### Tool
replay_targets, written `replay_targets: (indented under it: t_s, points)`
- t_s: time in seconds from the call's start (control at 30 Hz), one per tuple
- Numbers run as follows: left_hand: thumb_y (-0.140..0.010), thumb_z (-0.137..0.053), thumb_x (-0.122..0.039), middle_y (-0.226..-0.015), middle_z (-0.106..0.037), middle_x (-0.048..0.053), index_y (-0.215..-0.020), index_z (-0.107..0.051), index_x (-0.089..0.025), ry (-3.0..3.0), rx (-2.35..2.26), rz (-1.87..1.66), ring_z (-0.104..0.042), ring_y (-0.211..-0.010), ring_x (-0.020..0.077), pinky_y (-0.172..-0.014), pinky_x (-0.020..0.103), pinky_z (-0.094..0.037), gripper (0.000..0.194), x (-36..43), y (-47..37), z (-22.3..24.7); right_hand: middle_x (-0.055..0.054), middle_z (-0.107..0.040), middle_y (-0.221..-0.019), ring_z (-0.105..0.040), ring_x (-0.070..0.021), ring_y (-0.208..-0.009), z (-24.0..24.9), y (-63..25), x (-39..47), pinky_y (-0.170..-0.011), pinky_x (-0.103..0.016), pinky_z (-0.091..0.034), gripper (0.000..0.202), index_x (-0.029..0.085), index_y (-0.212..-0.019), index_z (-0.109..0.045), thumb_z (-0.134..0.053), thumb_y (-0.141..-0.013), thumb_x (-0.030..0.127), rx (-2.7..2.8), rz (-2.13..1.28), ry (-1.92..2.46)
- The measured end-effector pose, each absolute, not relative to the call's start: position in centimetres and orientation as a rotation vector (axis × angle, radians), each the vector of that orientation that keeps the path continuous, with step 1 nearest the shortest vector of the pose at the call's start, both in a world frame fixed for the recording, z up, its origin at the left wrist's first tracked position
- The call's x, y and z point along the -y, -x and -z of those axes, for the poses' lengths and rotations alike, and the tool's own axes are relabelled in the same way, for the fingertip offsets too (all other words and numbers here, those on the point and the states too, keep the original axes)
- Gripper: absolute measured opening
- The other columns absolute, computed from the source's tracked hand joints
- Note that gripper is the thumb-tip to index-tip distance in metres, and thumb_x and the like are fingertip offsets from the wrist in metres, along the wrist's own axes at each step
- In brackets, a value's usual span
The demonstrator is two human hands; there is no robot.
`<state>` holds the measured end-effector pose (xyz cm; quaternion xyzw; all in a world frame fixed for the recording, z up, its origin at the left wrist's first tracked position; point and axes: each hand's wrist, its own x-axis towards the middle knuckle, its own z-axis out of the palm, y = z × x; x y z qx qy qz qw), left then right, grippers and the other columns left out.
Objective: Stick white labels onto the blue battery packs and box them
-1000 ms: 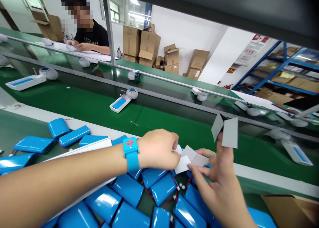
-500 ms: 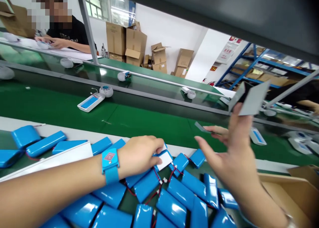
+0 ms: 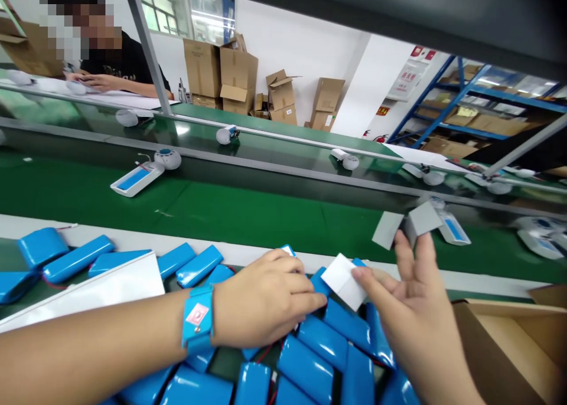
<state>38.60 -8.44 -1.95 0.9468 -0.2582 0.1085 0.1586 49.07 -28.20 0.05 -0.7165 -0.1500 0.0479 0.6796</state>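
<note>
My left hand [image 3: 266, 296], with a blue wristband [image 3: 198, 317], is palm down over the blue battery packs [image 3: 305, 369]. Its fingers are curled over one blue battery pack [image 3: 289, 250], whose end with some white on it peeks out past the knuckles; the thumb is hidden. In my right hand [image 3: 410, 299], a white rectangular pad [image 3: 344, 282] is pinched at the tips of thumb and index finger. Two grey pads [image 3: 424, 221] sit on the tips of its other raised fingers. Red wires and small connectors run between the packs.
A green conveyor [image 3: 266, 213] crosses ahead, carrying white housings [image 3: 137, 179] with blue packs inside. At the left lies a white panel [image 3: 110, 293]; an open cardboard box [image 3: 518, 340] stands at the right. Across the line a person sits working. Cartons and a blue rack stand behind.
My right hand has come down and in towards the left, now with a white pad between thumb and index finger. My left hand has shifted slightly right and flattened over the pack.
</note>
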Motion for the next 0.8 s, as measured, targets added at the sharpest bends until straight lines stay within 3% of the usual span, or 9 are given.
replay_targets:
  t_s: [0.13, 0.4, 0.47, 0.57, 0.63, 0.8]
  points:
    - [-0.102, -0.048, -0.022, -0.097, -0.072, 0.004, -0.125, -0.062, -0.022, -2.681, 0.875, -0.392, -0.061, -0.092, 0.021, -0.082, 0.037, -0.042, 0.028, 8.1, -38.6, 2.1, -0.001, -0.015, -0.166, -0.067, -0.0113, -0.077, 1.4, -48.5, 27.7, -0.063, -0.021, -0.059, 0.108, 0.057, -0.152, -0.016, -0.087, -0.074, 0.033, 0.382, -0.132, 1.625]
    - [-0.099, -0.05, -0.023, -0.09, -0.071, 0.003, -0.128, -0.06, -0.022, -2.692, 0.956, -0.349, -0.061, -0.086, 0.0214, -0.076, 0.038, -0.042, 0.03, 7.8, -38.4, 2.0, -0.003, -0.012, -0.167, -0.068, -0.0093, -0.077, 2.9, -48.1, 28.0, -0.068, -0.022, -0.06, 0.102, 0.06, -0.15, -0.016, -0.084, -0.077, 0.036, 0.392, -0.151, 1.611]
    - [-0.096, -0.051, -0.02, -0.098, -0.071, 0.004, -0.135, -0.055, -0.02, -2.695, 0.906, -0.363, -0.06, -0.092, 0.0225, -0.079, 0.039, -0.043, 0.039, 7.9, -38.5, 1.8, -0.002, -0.012, -0.167, -0.07, -0.0109, -0.082, 3.3, -48.1, 28.2, -0.071, -0.022, -0.06, 0.1, 0.06, -0.15, -0.015, -0.082, -0.08, 0.039, 0.406, -0.144, 1.664]
    - [-0.089, -0.054, -0.019, -0.137, -0.061, 0.008, -0.146, -0.044, -0.015, -2.696, 0.812, -0.354, -0.053, -0.117, 0.0273, -0.096, 0.043, -0.041, 0.058, 7.9, -38.6, 1.7, -0.004, -0.014, -0.166, -0.072, -0.0171, -0.089, 3.7, -48.4, 28.6, -0.069, -0.023, -0.061, 0.098, 0.052, -0.155, -0.012, -0.078, -0.083, 0.044, 0.428, -0.143, 1.762]
    - [-0.089, -0.054, -0.024, -0.15, -0.051, 0.003, -0.144, -0.047, -0.016, -2.699, 0.795, -0.298, -0.046, -0.129, 0.0297, -0.105, 0.046, -0.035, 0.056, 8.0, -38.8, 1.7, -0.011, -0.022, -0.164, -0.073, -0.0218, -0.089, 3.3, -48.8, 29.0, -0.064, -0.026, -0.061, 0.1, 0.043, -0.158, -0.007, -0.075, -0.084, 0.046, 0.481, -0.141, 1.864]
    - [-0.089, -0.054, -0.028, -0.146, -0.057, -0.004, -0.137, -0.056, -0.019, -2.726, 0.737, -0.214, -0.04, -0.136, 0.0301, -0.107, 0.047, -0.032, 0.049, 8.1, -39.0, 1.9, -0.017, -0.056, -0.14, -0.075, -0.0236, -0.071, 1.4, -49.7, 29.8, -0.045, -0.023, -0.057, 0.098, 0.033, -0.16, -0.003, -0.068, -0.088, 0.043, 0.761, 0.158, 2.157]
